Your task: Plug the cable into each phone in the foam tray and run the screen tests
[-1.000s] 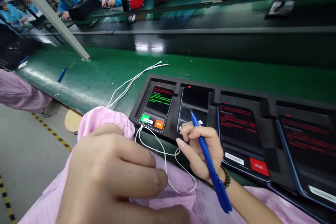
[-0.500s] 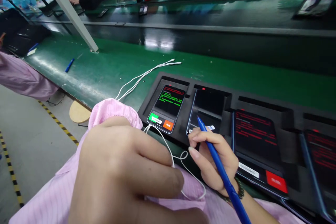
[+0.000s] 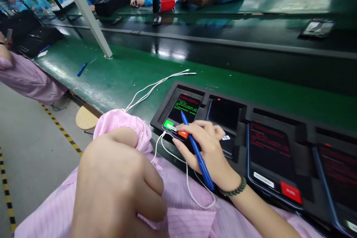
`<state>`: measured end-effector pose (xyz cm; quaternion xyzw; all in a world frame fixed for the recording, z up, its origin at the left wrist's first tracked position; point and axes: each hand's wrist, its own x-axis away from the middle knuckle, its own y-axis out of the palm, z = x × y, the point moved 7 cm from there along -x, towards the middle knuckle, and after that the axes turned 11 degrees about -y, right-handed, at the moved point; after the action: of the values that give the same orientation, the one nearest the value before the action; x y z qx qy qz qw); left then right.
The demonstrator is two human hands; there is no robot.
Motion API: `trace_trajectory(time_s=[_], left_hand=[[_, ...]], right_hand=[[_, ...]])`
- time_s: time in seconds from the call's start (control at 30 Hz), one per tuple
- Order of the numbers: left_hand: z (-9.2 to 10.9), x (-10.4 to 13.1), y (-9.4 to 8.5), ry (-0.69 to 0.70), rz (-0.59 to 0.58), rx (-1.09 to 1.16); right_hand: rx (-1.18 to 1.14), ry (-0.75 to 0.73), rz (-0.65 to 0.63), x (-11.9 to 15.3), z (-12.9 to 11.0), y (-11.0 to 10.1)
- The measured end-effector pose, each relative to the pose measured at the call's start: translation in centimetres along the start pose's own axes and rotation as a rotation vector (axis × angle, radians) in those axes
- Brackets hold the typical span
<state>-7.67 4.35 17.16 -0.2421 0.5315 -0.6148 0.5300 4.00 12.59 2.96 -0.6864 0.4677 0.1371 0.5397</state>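
Blue pen (image 3: 198, 152) in the right hand (image 3: 205, 148). Green text, green and orange buttons on the leftmost phone (image 3: 182, 113); red text on the phone (image 3: 269, 148) at right. Black tray (image 3: 242, 111), white cable (image 3: 156, 86), green table (image 3: 125, 70). Pale pink striped sleeve (image 3: 122, 124), dark green bead bracelet (image 3: 234, 190).

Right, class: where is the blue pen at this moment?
In the head view, the blue pen is in the right hand, its tip over the leftmost phone in the black tray.
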Motion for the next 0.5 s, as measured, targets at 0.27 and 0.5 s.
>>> trace_trajectory(time_s=[0.27,0.5], left_hand=[[0.1,0.5,0.5,-0.04,-0.045,0.106],[-0.6,-0.1,2.0,0.087,-0.24,0.209]], right_hand=[[0.046,-0.056,-0.077,-0.1,-0.1,1.6],[0.043,-0.007,-0.11,-0.1,0.0,1.4]])
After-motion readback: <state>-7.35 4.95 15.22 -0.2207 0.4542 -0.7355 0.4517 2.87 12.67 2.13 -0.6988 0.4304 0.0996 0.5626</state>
